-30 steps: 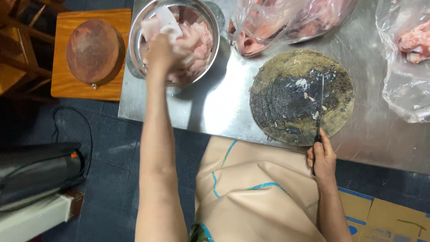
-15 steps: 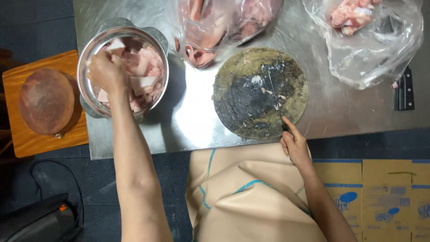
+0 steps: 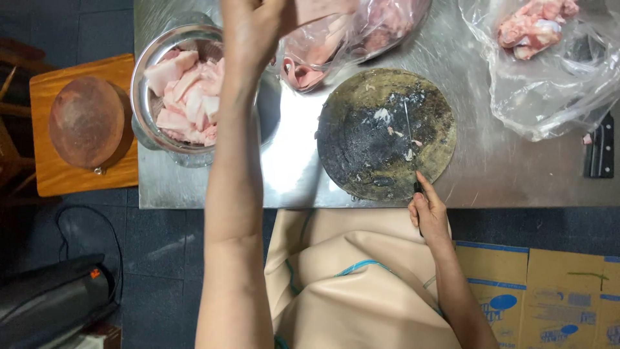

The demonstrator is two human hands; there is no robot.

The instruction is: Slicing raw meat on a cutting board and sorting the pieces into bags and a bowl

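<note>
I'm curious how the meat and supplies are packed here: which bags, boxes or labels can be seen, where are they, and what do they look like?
Clear plastic bag: top middle of the steel table, crumpled, holding pink meat.
Second clear bag: top right of the table, loose and crinkled, pale meat inside.
Cardboard boxes: on the floor at lower right, flattened, brown with blue printed marks.
No screens or signs in view.

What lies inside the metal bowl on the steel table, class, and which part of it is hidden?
The metal bowl holds pale pink raw meat pieces. The left hand's forearm crosses its right side, hiding that part; the bowl's bottom is covered by meat.
</note>
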